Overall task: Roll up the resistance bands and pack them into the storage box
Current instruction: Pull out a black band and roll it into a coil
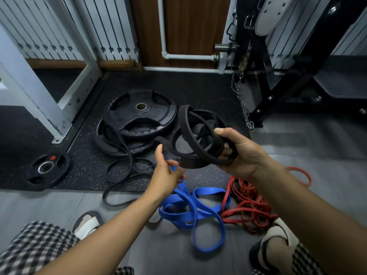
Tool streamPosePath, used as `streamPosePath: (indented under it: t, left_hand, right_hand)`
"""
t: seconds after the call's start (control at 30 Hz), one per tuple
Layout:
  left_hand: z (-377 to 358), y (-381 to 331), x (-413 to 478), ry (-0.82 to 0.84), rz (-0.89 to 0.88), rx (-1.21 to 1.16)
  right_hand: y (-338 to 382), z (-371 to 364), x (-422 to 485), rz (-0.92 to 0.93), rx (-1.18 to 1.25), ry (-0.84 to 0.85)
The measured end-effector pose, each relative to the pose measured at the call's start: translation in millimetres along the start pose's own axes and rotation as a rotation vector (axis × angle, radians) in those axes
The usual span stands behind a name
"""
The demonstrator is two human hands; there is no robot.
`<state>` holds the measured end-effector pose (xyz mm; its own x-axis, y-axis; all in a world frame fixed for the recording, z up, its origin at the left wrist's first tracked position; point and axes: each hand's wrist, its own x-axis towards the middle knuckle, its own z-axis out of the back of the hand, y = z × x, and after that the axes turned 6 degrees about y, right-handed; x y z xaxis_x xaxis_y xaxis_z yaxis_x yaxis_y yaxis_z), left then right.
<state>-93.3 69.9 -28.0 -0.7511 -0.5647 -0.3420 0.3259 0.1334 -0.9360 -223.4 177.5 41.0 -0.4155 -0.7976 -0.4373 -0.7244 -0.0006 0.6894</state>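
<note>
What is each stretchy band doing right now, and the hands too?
wide black band: partly coiled, held up
right hand: grips the coils
left hand: pinches the wide black band's end
thin black band: unrolled, across floor and weight plates
blue band: loose tangle on floor
red band: loose tangle on floor

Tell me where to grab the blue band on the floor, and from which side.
Take the blue resistance band by its large near loop, the one trailing toward the person's feet. That loop lies open on bare floor, clear of the knot, so come at it from above on the near side. Its right coils sit against the red bands, so pulling there would probably drag them.
</note>
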Motion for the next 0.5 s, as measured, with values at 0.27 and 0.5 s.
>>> streamPosePath:
  t: [0.27,0.5]
  left_hand:
    - [19.3,-18.1,-8.7,0.514,0.119,-0.616]
    - [4.1,-14.2,-20.1,0.343,0.305,-0.481]
  right_hand:
    - [-5.7,13.4,6.8,-0.045,-0.289,-0.182]
    - [-53.4,6.2,5.8,-0.041,-0.937,0.004]
